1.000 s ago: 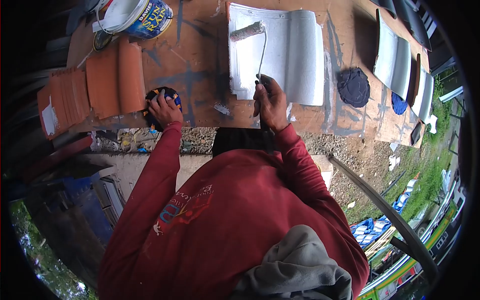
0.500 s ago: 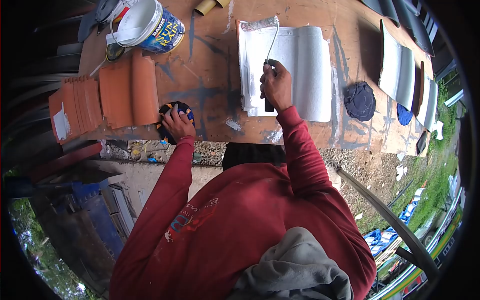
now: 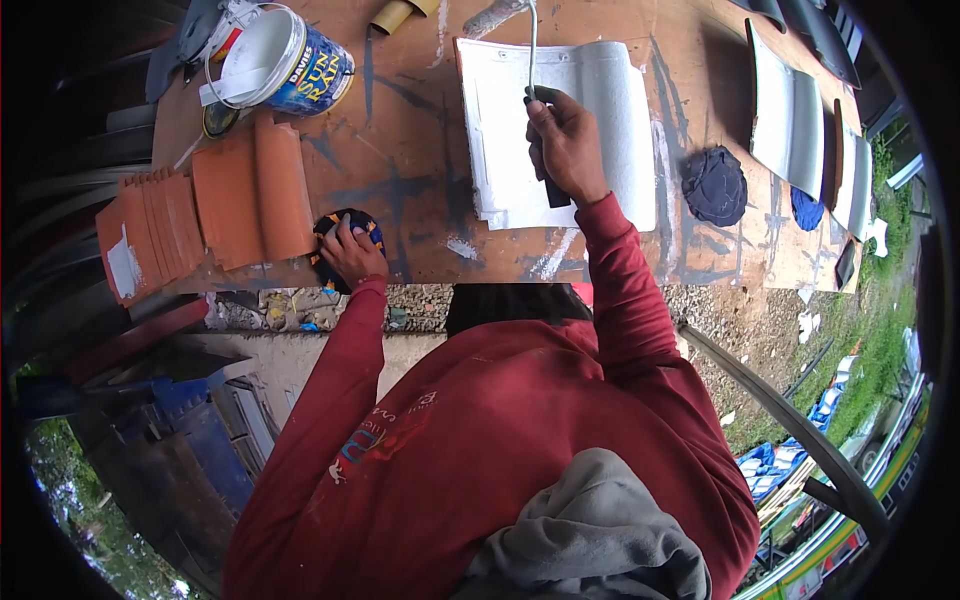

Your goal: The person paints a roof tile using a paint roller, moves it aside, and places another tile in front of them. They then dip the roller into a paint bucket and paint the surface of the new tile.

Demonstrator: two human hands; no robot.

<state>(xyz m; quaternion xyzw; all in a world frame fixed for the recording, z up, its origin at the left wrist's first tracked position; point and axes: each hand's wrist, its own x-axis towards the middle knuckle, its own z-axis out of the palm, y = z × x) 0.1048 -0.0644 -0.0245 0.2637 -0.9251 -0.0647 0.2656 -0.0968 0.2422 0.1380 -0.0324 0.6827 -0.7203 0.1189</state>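
Observation:
My right hand is closed around the black handle of a paint roller. The roller's white-coated sleeve is at the top of the view, beyond the far edge of a roof tile covered in white paint. My hand is above this tile. On the left, my left hand lies with bent, parted fingers on a dark blue and orange patterned cloth near the table's front edge. An unpainted terracotta tile is just left of the cloth.
A paint-stained wooden table bears a white-lined paint bucket, stacked terracotta tiles and a crumpled dark cloth. Light-painted tiles lean at the right. A metal bar runs below the table on that side.
The paint roller has moved up past the tile's far edge, its sleeve now partly cut off by the frame. My right hand has shifted slightly up and right. The left hand stays on the cloth.

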